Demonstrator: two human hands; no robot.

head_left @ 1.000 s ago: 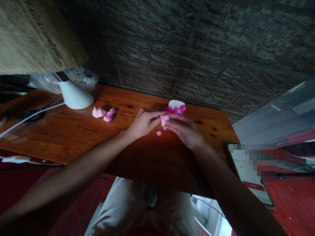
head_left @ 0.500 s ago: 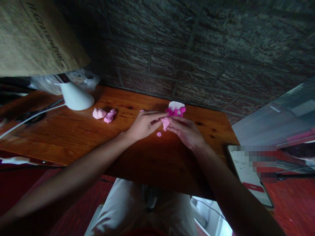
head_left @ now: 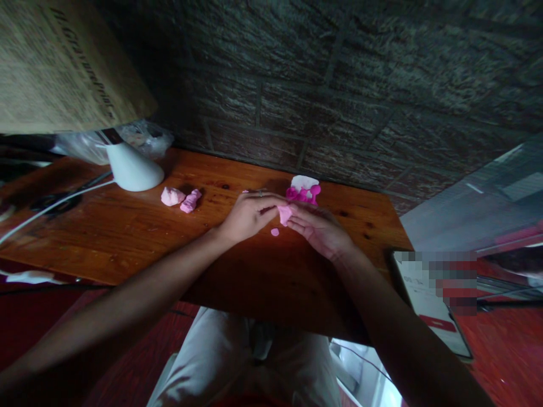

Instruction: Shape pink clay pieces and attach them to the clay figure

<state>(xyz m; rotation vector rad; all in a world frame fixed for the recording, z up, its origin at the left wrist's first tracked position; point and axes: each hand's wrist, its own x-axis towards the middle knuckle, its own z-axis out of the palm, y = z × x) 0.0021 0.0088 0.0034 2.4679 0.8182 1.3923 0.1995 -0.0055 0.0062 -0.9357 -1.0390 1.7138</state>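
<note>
Between my two hands, just above the wooden table, is a piece of light pink modelling clay (head_left: pixel 284 214). My left hand (head_left: pixel 250 213) pinches its left side with thumb and fingers. From the right, my right hand (head_left: pixel 320 227) grips the same piece, its fingers pressed on the clay. A small pink clay bit (head_left: pixel 275 232) lies on the table just below the hands. Behind them sits a bright magenta moulded piece (head_left: pixel 303 194) with a white part (head_left: pixel 305 182) at its back. Two lumps of pink clay, a paler lump (head_left: pixel 172 196) and a longer lump (head_left: pixel 190 201), rest to the left.
A lamp with a white base (head_left: pixel 134 167) and a printed shade (head_left: pixel 63 68) stands at the left of the wooden table (head_left: pixel 127 237). Dark scissors (head_left: pixel 57 202) and a white cable lie near it. A phone (head_left: pixel 432 316) is at the right edge. A stone-patterned wall (head_left: pixel 271 113) rises behind.
The fingers of my right hand have straightened somewhat against the clay, and the clay piece has shifted slightly. My left hand stays nearly in place.
</note>
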